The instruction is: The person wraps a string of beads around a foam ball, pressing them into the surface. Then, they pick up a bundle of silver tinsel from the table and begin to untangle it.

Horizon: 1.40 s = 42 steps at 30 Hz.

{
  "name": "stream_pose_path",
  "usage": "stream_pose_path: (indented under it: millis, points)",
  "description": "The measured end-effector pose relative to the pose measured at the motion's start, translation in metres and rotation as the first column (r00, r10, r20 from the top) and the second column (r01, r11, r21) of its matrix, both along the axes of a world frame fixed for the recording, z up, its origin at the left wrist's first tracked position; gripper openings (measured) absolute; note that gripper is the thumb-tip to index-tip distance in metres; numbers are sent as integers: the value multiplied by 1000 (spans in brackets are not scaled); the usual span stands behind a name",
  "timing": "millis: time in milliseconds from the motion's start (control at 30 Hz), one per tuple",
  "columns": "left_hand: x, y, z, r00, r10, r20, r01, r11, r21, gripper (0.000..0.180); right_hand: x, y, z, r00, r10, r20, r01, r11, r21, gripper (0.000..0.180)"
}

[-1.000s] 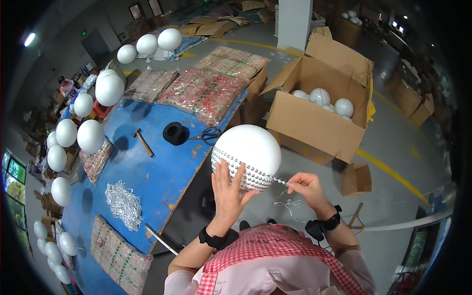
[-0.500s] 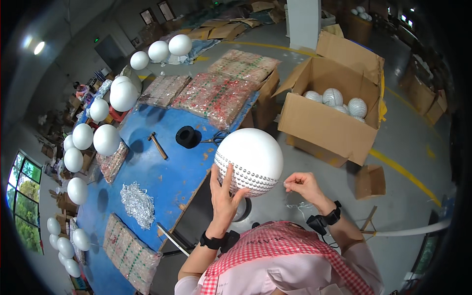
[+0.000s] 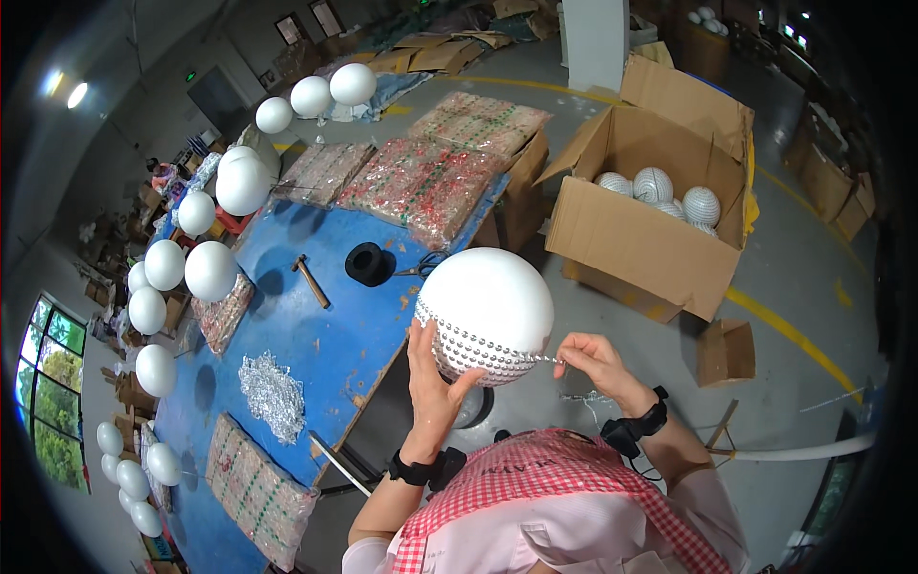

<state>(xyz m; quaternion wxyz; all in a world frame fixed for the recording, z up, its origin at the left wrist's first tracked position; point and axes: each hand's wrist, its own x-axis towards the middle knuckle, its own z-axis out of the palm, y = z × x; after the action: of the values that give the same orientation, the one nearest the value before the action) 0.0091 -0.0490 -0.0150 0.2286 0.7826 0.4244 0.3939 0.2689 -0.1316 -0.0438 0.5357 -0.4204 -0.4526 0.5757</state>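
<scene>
A large white foam ball (image 3: 488,306) stands in front of me, its lower part wrapped in rows of silver bead strand (image 3: 469,346). My left hand (image 3: 433,378) presses flat against the ball's lower left side, fingers spread upward. My right hand (image 3: 591,362) is just right of the ball and pinches the loose end of the bead strand, which runs taut to the ball. Below the ball a round stand is partly hidden by my hands.
A blue table (image 3: 316,335) at left holds a hammer (image 3: 311,281), a black tape roll (image 3: 369,264), scissors (image 3: 426,270), a silver bead pile (image 3: 273,396) and flat packs of trim (image 3: 421,182). Plain white balls (image 3: 210,272) stand on rods along it. An open cardboard box (image 3: 650,230) holds finished balls.
The view has shifted, so the ball and hands sit slightly lower right. My right hand has moved closer to the ball with the strand. My left hand stays on the ball.
</scene>
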Motion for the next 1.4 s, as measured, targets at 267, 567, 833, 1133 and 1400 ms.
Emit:
stream_pose_path:
  millis: [267,567,833,1133,1400]
  points:
    - [2,8,-4,1000,8,-2,-9,998,-56,92,-4,-12,21,997,-44,58,44,999,11,10]
    - [2,9,-10,978,6,208,44,971,-233,94,-5,-5,6,857,-217,467,206,976,76,15]
    - [-6,13,-3,962,113,248,-41,960,-277,75,12,0,-26,846,-206,492,184,979,93,13]
    - [-5,14,3,996,20,89,-9,993,-117,83,9,-9,2,998,-15,69,27,984,-177,17]
    - [4,6,5,998,52,43,-46,990,-133,92,4,-10,13,949,-172,266,204,974,-101,12]
